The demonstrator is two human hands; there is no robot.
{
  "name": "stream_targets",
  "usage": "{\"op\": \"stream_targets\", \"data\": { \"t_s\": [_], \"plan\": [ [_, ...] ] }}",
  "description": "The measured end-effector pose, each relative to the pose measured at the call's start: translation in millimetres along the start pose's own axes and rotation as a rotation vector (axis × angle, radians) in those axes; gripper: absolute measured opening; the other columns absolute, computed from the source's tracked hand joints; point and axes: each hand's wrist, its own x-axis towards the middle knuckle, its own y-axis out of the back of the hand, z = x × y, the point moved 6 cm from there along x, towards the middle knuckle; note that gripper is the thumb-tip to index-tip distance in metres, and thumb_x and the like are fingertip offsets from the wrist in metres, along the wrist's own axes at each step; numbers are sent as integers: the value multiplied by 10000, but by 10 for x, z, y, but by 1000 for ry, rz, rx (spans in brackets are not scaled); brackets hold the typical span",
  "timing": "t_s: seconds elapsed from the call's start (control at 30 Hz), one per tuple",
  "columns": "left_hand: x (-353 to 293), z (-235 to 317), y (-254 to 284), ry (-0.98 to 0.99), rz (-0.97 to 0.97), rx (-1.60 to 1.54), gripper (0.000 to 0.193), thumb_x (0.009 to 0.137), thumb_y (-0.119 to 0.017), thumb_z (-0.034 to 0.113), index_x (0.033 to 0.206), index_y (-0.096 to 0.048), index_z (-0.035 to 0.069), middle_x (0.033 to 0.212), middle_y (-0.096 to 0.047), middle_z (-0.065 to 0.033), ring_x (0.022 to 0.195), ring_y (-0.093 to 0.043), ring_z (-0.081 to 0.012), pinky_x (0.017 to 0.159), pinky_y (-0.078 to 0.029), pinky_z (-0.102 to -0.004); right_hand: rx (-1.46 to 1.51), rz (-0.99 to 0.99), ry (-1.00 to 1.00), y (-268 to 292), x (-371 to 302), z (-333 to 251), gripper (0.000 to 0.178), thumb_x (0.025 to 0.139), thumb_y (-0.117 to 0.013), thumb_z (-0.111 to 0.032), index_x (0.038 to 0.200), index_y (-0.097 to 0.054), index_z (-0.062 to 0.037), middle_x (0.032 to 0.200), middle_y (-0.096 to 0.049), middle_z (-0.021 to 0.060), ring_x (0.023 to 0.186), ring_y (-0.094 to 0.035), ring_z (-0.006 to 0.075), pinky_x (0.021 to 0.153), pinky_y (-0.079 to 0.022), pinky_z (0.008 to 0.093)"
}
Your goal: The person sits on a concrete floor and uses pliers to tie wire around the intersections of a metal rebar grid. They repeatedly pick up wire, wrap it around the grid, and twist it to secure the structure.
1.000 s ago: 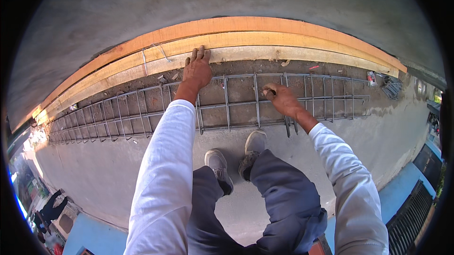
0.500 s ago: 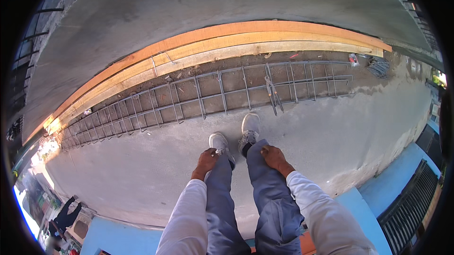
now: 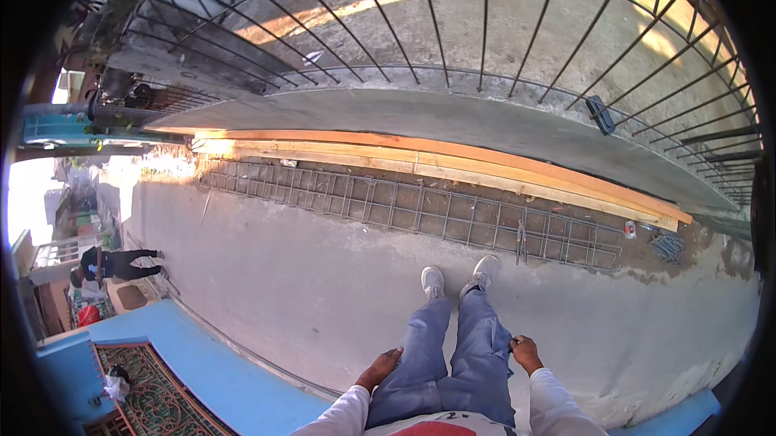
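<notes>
With right hand [image 3: 526,353] curled in, apparently pinching the side of the trousers [image 3: 478,355], between both hands, and left hand [image 3: 378,368] half-curled against the same cloth, too small to tell whether gripping; best to keep pressure light and even, with shoes [image 3: 432,281] planted ahead of the hands, clear of the rebar cage [image 3: 394,206] lying farther beyond
</notes>
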Motion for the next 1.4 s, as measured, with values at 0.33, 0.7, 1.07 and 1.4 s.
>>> {"op": "stream_targets", "data": {
  "t_s": [0.33, 0.7, 1.07, 1.4],
  "plan": [
    [-601, -424, 678, 657, 95, -197, 665, 1038, -383, 470, 1225, -607, -127, 1265, -604, -334, 1217, -559, -482, 1078, -411, -475, 339, 2, 44, 608, 290, -1590, 236, 992, -592, -218, 1142, -665, -51, 754, -625, 50, 556, -547, 121, 470, -442, 271],
    [-2194, -2153, 1682, 755, 715, -777, 574, 972, -591, 417, 1236, -636, -90, 1140, -692, -284, 1073, -673, -356, 939, -503, -394, 97, -151, -139, -491, -172, -3063, 245, 992, -558, -207, 1162, -636, -49, 780, -639, 85, 569, -579, 161, 475, -478, 302],
    [-3063, -3450, 1768, 975, 925, -1450, 497, 966, -637, 305, 1306, -574, -52, 1122, -665, -124, 960, -643, -263, 753, -530, -374, -231, -222, -50, -1160, -223, -5155, 299, 969, -578, -227, 1180, -647, -27, 846, -683, 127, 643, -644, 225, 566, -529, 365],
    [-3278, -3569, 2713, 1016, 1105, -1663, 477, 978, -622, 280, 1331, -574, -37, 1186, -665, -132, 970, -668, -253, 755, -548, -341, -1377, -234, 1049, -2253, 1357, -7810, 202, 809, -668, -232, 937, -754, -102, 1005, -722, 188, 953, -694, 388, 843, -563, 484]
  ]
}}
